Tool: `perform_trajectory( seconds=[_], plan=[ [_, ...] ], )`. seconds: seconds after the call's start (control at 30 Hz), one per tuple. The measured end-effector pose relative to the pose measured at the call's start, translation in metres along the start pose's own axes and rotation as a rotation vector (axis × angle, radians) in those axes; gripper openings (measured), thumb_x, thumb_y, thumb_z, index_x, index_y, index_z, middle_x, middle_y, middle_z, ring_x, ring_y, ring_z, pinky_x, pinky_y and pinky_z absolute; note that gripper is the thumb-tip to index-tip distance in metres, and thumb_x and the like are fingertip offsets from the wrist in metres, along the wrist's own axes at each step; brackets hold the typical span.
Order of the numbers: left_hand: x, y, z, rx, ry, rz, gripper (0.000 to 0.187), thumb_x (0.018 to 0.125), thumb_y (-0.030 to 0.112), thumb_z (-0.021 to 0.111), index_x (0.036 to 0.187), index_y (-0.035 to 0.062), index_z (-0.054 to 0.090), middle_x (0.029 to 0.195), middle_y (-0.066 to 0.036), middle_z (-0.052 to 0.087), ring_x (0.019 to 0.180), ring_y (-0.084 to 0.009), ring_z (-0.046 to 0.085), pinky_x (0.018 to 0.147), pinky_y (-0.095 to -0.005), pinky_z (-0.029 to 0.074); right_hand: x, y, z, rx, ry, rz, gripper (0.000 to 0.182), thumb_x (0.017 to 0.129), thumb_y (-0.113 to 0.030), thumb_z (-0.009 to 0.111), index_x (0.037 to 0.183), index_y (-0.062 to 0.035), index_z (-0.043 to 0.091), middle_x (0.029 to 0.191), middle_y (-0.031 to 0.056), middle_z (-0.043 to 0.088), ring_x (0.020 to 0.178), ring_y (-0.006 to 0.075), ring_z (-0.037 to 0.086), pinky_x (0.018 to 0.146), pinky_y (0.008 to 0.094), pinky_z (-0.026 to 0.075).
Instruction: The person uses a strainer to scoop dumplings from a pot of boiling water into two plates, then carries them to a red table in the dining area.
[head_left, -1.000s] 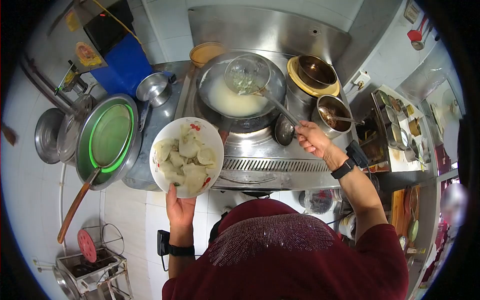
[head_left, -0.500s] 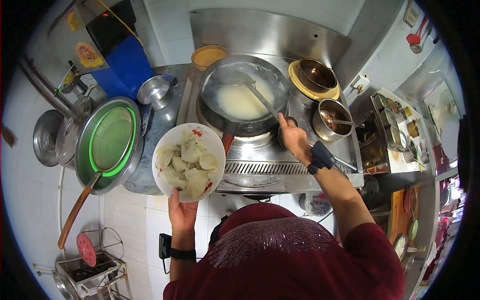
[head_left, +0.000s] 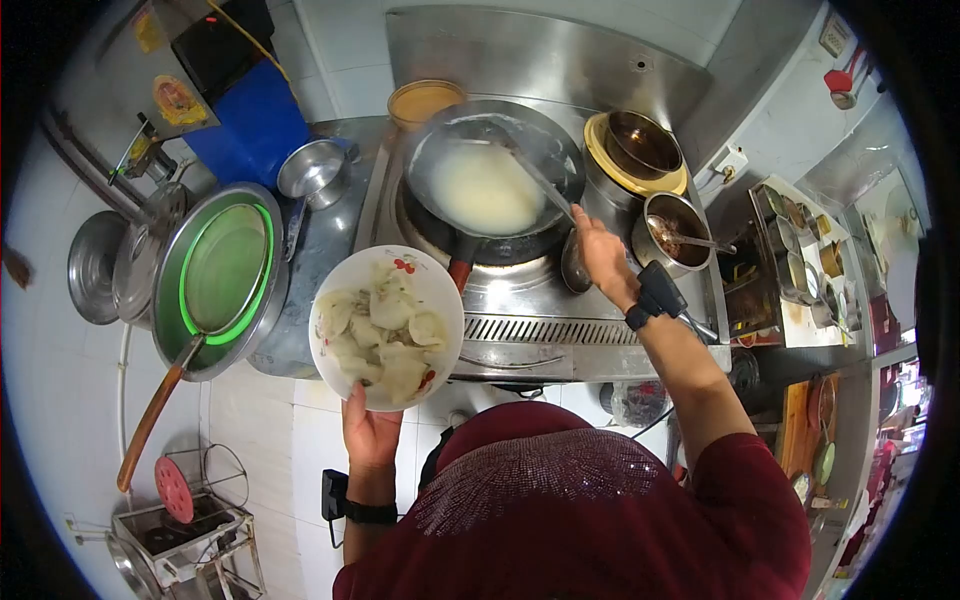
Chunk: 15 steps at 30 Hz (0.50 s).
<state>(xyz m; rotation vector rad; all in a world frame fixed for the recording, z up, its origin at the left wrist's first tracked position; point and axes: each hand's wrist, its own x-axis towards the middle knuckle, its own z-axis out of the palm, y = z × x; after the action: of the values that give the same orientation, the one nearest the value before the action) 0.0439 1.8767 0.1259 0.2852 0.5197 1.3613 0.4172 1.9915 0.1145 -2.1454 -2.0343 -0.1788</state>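
Left hand point(head_left: 370, 432) holds plate point(head_left: 440, 300); right hand point(head_left: 600, 252) — strainer point(head_left: 530, 170).

In front of me the steel stove point(head_left: 560, 345) carries the wok point(head_left: 492, 180) of cloudy white liquid on its burner. To the wok's right a dark pot point(head_left: 643, 145) sits on a yellow ring, and nearer me stands a small steel pot point(head_left: 672, 228) with a spoon in it. A yellow bowl point(head_left: 424, 100) stands behind the wok. On the steel table point(head_left: 310, 250) to my left rest a small steel bowl point(head_left: 310, 168) and a big basin point(head_left: 215, 275) with a green rim, a wooden-handled tool point(head_left: 150, 415) leaning out of it.
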Motion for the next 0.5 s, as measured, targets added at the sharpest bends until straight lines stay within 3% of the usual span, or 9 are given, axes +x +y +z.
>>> perform_trajectory(
  seconds=[0.17,0.2,0.27,0.37,0.43,0.5],
  plan=[
    [0.001,-0.009,0.009,0.046,-0.047,-0.038,0.052,0.086,0.024,0.041,0.131,0.0060,0.019,0.132,-0.012,0.029,0.120,-0.0287,0.031,0.098,-0.0484,0.026,-0.013,0.007,-0.004,0.064,0.076,0.139,0.057,0.074,-0.002,0.046,0.127,-0.0147,0.030,0.090,0.0178,0.051,0.072,0.0353,0.057,0.061,0.0408,0.047],
    [0.001,-0.011,0.013,0.037,-0.039,-0.065,0.053,0.085,0.023,0.044,0.130,0.0066,0.021,0.130,-0.012,0.030,0.118,-0.0285,0.034,0.095,-0.0477,0.031,-0.013,0.006,-0.006,0.064,0.081,0.151,0.057,0.074,-0.002,0.046,0.127,-0.0147,0.030,0.090,0.0178,0.051,0.072,0.0353,0.057,0.061,0.0408,0.047],
    [0.000,-0.015,0.024,0.072,-0.027,-0.117,0.055,0.084,0.022,0.048,0.129,0.0074,0.021,0.128,-0.012,0.033,0.116,-0.0280,0.036,0.092,-0.0467,0.036,-0.014,0.002,-0.006,0.021,-0.004,0.061,0.055,0.076,0.001,0.038,0.129,-0.0119,0.028,0.089,0.0196,0.050,0.070,0.0338,0.057,0.063,0.0379,0.048],
    [0.002,-0.027,0.032,0.141,-0.114,-0.169,0.056,0.085,0.024,0.043,0.131,0.0063,0.016,0.132,-0.013,0.028,0.121,-0.0294,0.029,0.098,-0.0475,0.028,-0.018,-0.005,0.011,0.078,-0.067,0.006,0.051,0.081,-0.002,0.031,0.131,-0.0117,0.023,0.093,0.0220,0.048,0.083,0.0329,0.055,0.072,0.0340,0.046],
    [0.002,-0.032,0.036,0.175,-0.111,-0.231,0.057,0.085,0.026,0.043,0.131,0.0061,0.016,0.132,-0.013,0.027,0.120,-0.0297,0.030,0.097,-0.0480,0.028,-0.026,-0.020,0.008,0.235,-0.129,0.091,0.050,0.083,-0.004,0.030,0.131,-0.0142,0.022,0.093,0.0234,0.047,0.087,0.0343,0.053,0.076,0.0328,0.045],
    [0.005,-0.043,0.038,0.204,-0.158,-0.303,0.059,0.085,0.028,0.043,0.131,0.0062,0.015,0.132,-0.012,0.027,0.120,-0.0303,0.030,0.098,-0.0485,0.027,-0.033,-0.024,0.010,0.256,-0.135,0.169,0.048,0.083,-0.005,0.032,0.128,-0.0199,0.029,0.094,0.0214,0.048,0.083,0.0341,0.054,0.071,0.0347,0.047]
  ],
)
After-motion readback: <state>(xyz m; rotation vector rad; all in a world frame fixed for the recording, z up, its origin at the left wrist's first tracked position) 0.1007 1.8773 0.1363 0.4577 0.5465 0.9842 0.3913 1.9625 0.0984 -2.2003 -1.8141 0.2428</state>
